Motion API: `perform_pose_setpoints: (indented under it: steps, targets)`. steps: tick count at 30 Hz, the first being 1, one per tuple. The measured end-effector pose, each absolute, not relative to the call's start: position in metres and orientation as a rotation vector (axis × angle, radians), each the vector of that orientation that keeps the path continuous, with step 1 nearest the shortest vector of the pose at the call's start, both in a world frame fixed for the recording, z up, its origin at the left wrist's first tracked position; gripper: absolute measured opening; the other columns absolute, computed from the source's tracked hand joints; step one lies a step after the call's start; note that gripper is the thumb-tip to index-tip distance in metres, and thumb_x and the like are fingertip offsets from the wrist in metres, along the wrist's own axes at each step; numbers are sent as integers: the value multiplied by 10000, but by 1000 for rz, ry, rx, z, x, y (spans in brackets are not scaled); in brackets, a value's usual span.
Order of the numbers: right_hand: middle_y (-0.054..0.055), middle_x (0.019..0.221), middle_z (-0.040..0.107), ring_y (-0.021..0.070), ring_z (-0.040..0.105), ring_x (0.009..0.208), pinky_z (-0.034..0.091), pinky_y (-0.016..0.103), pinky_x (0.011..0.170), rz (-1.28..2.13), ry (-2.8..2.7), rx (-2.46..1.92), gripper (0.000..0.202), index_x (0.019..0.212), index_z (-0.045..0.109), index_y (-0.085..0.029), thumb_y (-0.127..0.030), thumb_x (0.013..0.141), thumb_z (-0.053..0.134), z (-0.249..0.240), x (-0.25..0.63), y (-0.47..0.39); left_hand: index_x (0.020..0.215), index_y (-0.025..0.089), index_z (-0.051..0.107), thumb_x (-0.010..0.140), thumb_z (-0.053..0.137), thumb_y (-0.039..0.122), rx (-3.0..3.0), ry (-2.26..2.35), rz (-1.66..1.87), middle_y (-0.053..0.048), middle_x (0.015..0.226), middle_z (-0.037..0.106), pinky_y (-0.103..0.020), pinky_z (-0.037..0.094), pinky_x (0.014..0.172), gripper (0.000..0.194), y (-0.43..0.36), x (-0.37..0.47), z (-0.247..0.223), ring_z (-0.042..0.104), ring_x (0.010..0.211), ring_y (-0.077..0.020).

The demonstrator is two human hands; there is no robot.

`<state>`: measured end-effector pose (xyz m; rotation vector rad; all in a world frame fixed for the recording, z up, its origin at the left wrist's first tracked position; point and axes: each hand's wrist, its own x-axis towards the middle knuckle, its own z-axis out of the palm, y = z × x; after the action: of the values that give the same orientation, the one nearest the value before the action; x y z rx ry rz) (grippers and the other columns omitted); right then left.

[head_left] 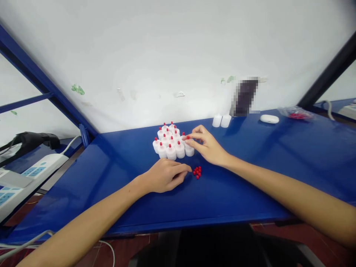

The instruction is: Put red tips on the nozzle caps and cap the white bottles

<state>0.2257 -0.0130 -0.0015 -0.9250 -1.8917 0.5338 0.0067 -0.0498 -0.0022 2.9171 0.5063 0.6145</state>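
Several small white bottles [171, 152] with red tips stand upright in a tight cluster on the blue table [133, 211]. At the cluster's right edge, my right hand [207, 146] has its thumb and index finger pinched at a red cap [188, 137] on top of a white bottle [189, 151]. My left hand [168, 175] rests low on the table in front of the bottles, its fingers loosely bent and holding nothing visible. Its index fingertip reaches the left side of a small pile of loose red caps [197, 171].
Two white bottles [221, 121] without red tips stand near the wall, beside a dark pixelated object [244, 97]. Farther right lie a white earphone case [269, 119] and a clear bag with red pieces [297, 114]. A power strip [36, 172] sits at the left.
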Motion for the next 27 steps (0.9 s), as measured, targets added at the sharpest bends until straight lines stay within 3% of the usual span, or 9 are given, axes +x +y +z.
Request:
perform_pose_setpoints:
  steps: [4,13,17,22,25,27]
  targets:
    - [27,880,541,158,528,774,462,322,724,582,-1944,-949,268,1013,756,-222,-429,922,613,-7,228,-9,1099,155,636,975,433,179,2901,513,605,-31,759,712,-229,479,608,240,-49,6,-3,647,623,-131]
    - [9,820,585,138,536,702,440,290,685,535,-1924,-985,232,1000,730,-193,-373,896,628,-6,234,-8,1087,150,645,963,438,166,2855,552,571,-33,792,724,-238,454,619,242,-49,6,-2,641,630,-133]
    - [38,838,660,170,577,713,449,311,692,483,-1811,-1025,289,1053,699,-172,-339,949,487,-4,250,6,1078,140,654,951,444,157,2820,551,598,-32,764,717,-231,442,601,246,-50,6,-1,620,602,-124]
    - [80,861,678,235,603,756,432,382,786,6,-1683,-1447,336,1130,671,-164,-231,850,498,-2,307,42,1077,140,660,959,434,171,2815,570,595,-19,694,679,-225,422,578,256,-50,5,-1,587,567,-115]
    - [73,817,690,294,629,819,399,469,876,-66,-1527,-1760,476,1305,561,-180,-320,852,522,-1,338,54,1098,147,652,971,422,176,2808,593,559,-20,710,679,-218,412,577,265,-49,5,-2,576,570,-107]
    - [103,887,711,339,637,903,379,517,910,-41,-1482,-1902,538,1318,549,-178,-423,839,561,-2,348,58,1111,149,649,976,419,182,2804,609,530,-19,709,675,-218,404,574,269,-49,5,-2,568,568,-107]
